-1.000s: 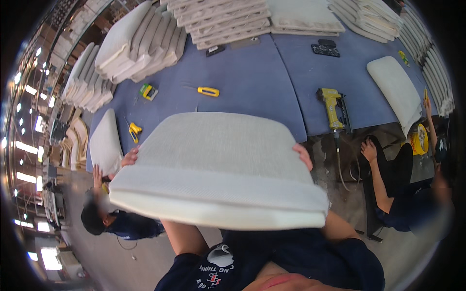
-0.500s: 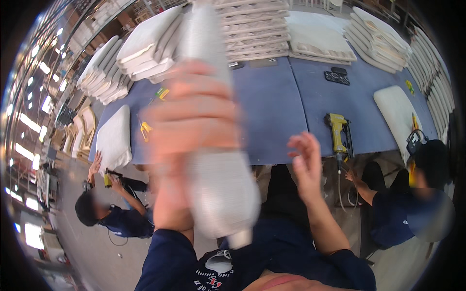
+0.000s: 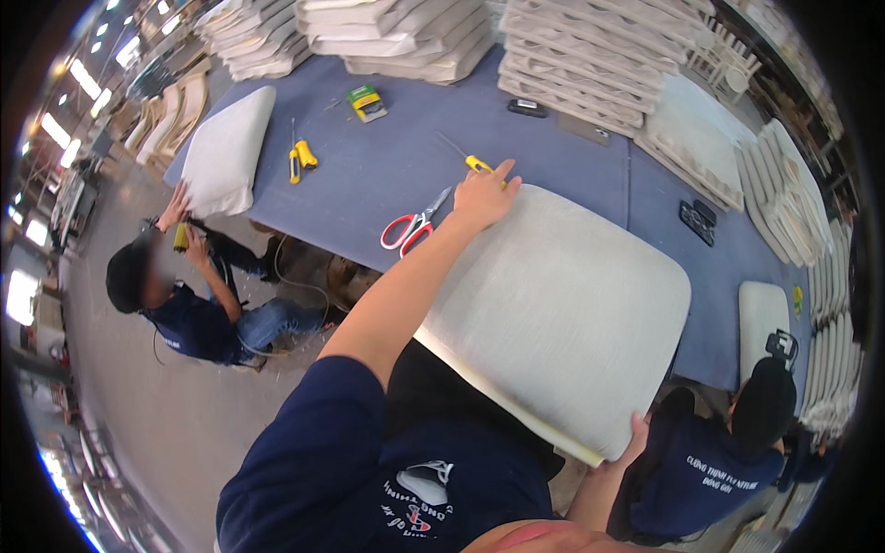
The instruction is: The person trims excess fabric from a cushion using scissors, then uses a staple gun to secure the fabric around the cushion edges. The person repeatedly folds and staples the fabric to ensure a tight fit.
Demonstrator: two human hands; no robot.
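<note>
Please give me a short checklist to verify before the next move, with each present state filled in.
1. Right hand holding the cushion: ok, at its near right corner.
2. Cushion wholly on the table: not ok, its near part overhangs the edge.
3. Left hand firmly gripping the yellow-handled tool: cannot tell, fingers are at the handle but the grip is hidden.
4. Scissors well away from the left forearm: not ok, they lie close beside it.
5. Cushion's underside: cannot tell, hidden.

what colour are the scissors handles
The handles are red and white, shown best in the head view.
</note>
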